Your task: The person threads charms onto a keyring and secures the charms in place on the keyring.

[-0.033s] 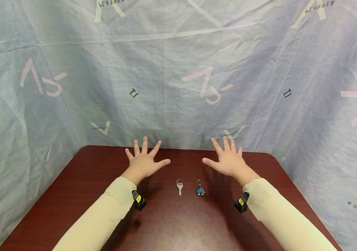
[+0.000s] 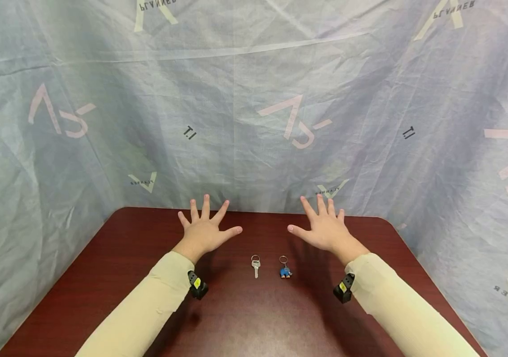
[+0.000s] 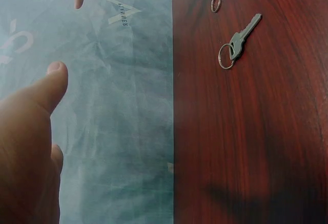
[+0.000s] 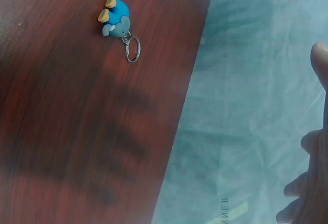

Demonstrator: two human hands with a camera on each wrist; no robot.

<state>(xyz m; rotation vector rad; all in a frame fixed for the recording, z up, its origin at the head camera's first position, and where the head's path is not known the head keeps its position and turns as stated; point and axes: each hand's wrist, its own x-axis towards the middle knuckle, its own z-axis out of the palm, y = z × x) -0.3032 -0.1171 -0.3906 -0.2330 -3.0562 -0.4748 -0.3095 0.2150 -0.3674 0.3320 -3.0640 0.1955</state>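
Observation:
A silver key [image 2: 256,267] with a small ring through its head lies flat on the table, ring toward the far side. To its right lies a blue and grey elephant keychain [image 2: 285,272], its metal ring also pointing away from me. My left hand [image 2: 202,234] hovers over the table, left of and beyond the key, fingers spread and holding nothing. Likewise spread and bare, my right hand [image 2: 325,232] hovers right of and beyond the elephant. In the left wrist view the key [image 3: 240,43] shows fully; the right wrist view shows the whole elephant keychain [image 4: 117,19].
The dark red wooden table [image 2: 254,317] has rounded far corners. A grey fabric curtain [image 2: 236,99] with printed letters hangs right behind its far edge and along both sides. Each wrist carries a small black camera, and both arms are in pale sleeves.

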